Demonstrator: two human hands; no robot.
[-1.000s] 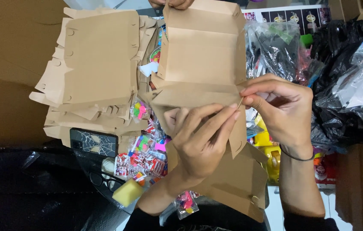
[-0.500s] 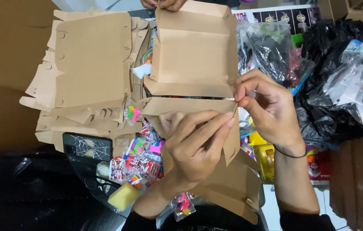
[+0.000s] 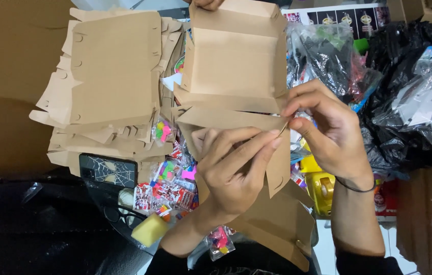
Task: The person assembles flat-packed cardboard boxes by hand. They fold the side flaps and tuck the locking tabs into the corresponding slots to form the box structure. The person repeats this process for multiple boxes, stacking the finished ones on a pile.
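A brown cardboard box [image 3: 236, 56] with its flaps half folded is held up in the middle of the view. My left hand [image 3: 236, 168] presses fingers along the box's near flap. My right hand [image 3: 328, 132] pinches the same flap's right corner, fingertips meeting those of the left hand. Another person's fingers [image 3: 207, 4] touch the box's far edge at the top. Below my hands lies a second folded cardboard piece [image 3: 282, 224].
A stack of flat cardboard box blanks [image 3: 109, 76] lies at the left. Small colourful toy packets [image 3: 167, 183], a phone with a spider-web case [image 3: 108, 170] and a yellow sponge [image 3: 150, 230] lie beneath. Black and clear plastic bags [image 3: 414, 102] fill the right; a yellow toy [image 3: 323, 188] sits near my right wrist.
The view and box have shifted slightly; my fingers slid along the near flap toward its right corner, keeping the pinch.
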